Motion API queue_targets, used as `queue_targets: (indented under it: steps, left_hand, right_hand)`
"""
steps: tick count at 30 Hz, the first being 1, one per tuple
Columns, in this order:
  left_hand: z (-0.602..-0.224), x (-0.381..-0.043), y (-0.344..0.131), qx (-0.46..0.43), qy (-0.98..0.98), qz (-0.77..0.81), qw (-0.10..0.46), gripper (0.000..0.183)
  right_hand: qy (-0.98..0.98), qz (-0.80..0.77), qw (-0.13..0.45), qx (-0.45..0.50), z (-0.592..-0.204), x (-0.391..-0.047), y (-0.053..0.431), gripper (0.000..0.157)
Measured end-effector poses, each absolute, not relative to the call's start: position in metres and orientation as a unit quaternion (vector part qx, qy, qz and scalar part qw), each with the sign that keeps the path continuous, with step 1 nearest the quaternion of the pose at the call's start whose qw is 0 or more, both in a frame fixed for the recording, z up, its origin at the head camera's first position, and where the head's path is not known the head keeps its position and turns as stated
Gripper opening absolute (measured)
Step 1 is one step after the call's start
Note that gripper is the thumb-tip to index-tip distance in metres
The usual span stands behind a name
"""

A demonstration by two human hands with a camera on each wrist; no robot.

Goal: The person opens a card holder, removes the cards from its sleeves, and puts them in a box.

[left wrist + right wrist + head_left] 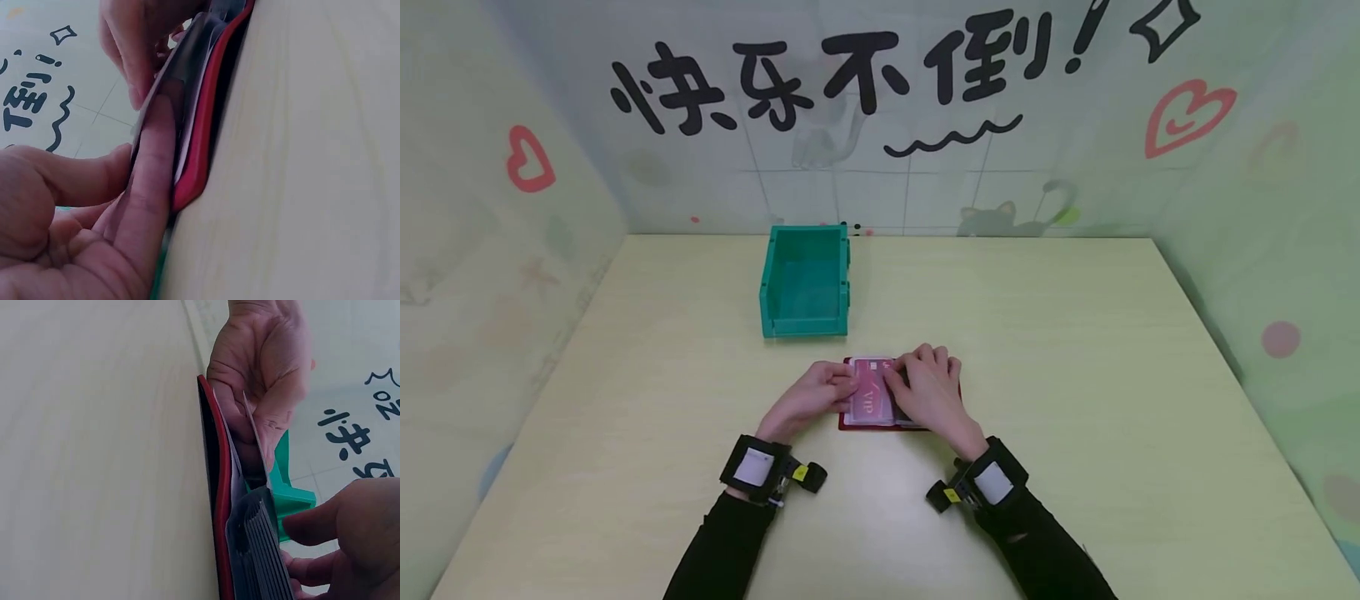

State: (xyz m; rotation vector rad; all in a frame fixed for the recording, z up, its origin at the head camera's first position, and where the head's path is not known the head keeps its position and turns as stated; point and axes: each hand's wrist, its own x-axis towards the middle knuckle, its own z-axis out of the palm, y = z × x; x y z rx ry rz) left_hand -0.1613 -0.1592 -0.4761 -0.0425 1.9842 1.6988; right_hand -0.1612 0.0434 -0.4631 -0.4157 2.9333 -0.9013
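Observation:
A red card holder [887, 428] lies opened out on the table, with clear sleeves inside. A pink card marked VIP [868, 396] faces up on its left half. My left hand [820, 392] pinches the left edge of that card's thin sleeve between thumb and finger, lifting it off the red cover [203, 119]. My right hand [928, 387] rests over the right half, its thumb tip at the card's right edge. In the right wrist view its thumb [312, 524] and fingers stand apart beside the stack of sleeves [259, 550]. The right fingertips' contact is partly hidden.
A teal plastic bin [805, 327] with a low front stands behind the holder, to its left. The pale wooden table [1112, 400] reaches to printed fabric walls at the back and sides. Each wrist wears a black camera mount [756, 467].

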Motion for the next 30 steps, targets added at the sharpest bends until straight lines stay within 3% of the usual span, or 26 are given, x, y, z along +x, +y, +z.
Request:
queue_targets:
  steps: [8, 19, 30]
  left_hand:
    - [-0.472, -0.159, -0.159, -0.058, 0.756, 0.612, 0.225, 0.027]
    - [-0.466, -0.159, -0.159, -0.033, 0.761, 0.603, 0.237, 0.028]
    - [-0.461, -0.157, -0.155, -0.014, 0.839, 0.512, 0.184, 0.021]
  right_hand:
    - [0.946, -0.299, 0.021, -0.122, -0.466, -0.165, 0.041, 0.021]
    - [0.943, -0.313, 0.024, -0.112, -0.467, -0.168, 0.041, 0.02]
    - [0.931, -0.343, 0.038, -0.117, -0.466, -0.168, 0.047, 0.022]
